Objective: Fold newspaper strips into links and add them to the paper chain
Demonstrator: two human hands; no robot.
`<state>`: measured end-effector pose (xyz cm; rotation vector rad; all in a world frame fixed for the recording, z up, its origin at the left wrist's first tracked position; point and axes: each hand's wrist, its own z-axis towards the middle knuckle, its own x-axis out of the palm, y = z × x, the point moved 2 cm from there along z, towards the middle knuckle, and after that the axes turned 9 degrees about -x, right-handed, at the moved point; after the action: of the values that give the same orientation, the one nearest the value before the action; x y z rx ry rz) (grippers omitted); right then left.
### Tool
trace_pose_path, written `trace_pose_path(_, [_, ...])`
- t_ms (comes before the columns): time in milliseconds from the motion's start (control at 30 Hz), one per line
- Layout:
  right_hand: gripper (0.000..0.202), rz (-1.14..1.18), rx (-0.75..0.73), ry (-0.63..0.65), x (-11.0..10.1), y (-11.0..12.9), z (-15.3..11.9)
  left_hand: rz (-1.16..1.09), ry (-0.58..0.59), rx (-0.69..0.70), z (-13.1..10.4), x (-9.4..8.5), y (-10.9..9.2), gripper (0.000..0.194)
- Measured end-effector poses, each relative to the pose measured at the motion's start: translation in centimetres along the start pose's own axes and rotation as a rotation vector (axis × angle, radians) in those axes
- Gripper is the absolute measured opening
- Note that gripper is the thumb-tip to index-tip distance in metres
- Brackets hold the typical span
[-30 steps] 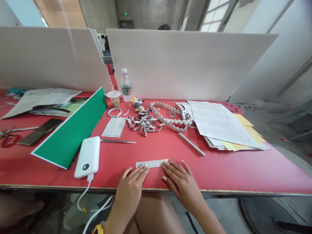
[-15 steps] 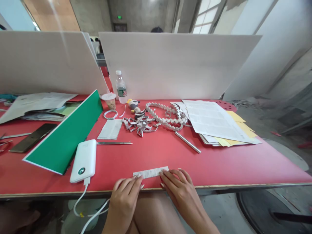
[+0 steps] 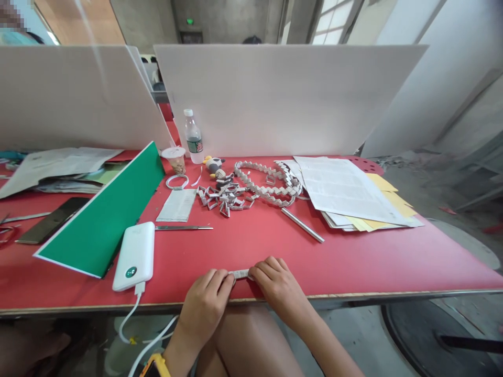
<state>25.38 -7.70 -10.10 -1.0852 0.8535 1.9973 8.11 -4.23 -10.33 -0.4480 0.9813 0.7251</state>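
A narrow printed paper strip (image 3: 240, 274) lies between my hands near the front edge of the red table. My left hand (image 3: 206, 301) pinches its left end. At the other end, the fingers of my right hand (image 3: 278, 285) are closed on the strip. Both ends are hidden under my fingers. Farther back are a pile of folded paper links (image 3: 226, 199) and a zigzag folded-paper chain (image 3: 271, 196) in a loop. A thin folded strip (image 3: 302, 225) lies slanted to the right of them.
At left stand a green board (image 3: 113, 214) and a white power bank (image 3: 134, 256) with a cable. A knife-like metal tool (image 3: 184, 228), cut paper (image 3: 176, 205), a cup (image 3: 175, 159), a bottle (image 3: 193, 139) and a toy (image 3: 213, 166) lie behind. Stacked papers (image 3: 346, 193) are at right.
The strip looks narrower and less of it shows. My fingers have gone from lying on it to gripping its two ends, and my right hand has shifted slightly up and left.
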Motion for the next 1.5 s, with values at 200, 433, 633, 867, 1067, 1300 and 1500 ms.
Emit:
trace_pose_path(200, [0.014, 0.150, 0.197, -0.097, 0.5, -0.2, 0.2, -0.182, 0.030, -0.302, 0.3, 0.6, -0.2, 0.012])
trace_pose_path(433, [0.011, 0.075, 0.300, -0.148, 1.2, -0.1, 0.2, -0.243, 0.078, -0.444, 0.5, 1.6, -0.1, 0.010])
trace_pose_path(633, [0.015, 0.056, 0.393, -0.190, 1.4, -0.1, 0.3, -0.269, 0.028, -0.490, 0.3, 1.7, -0.1, 0.009])
trace_pose_path(867, [0.022, -0.092, 0.481, -0.169, 1.4, 0.0, 0.6, -0.255, 0.006, -0.539, 0.2, 1.7, 0.1, 0.013])
trace_pose_path(1067, [0.026, -0.155, 0.513, -0.150, 1.5, 0.0, 0.6, -0.252, 0.043, -0.603, 0.4, 1.6, 0.2, 0.012])
trace_pose_path(1300, [0.028, -0.122, 0.588, -0.152, 1.8, -0.1, 0.7, -0.191, 0.135, -0.752, 1.1, 1.1, 0.2, 0.004])
trace_pose_path(1500, [0.033, -0.204, 0.668, -0.218, 1.6, -0.4, 0.3, -0.065, 0.118, -0.785, 0.6, 0.7, 0.4, 0.011])
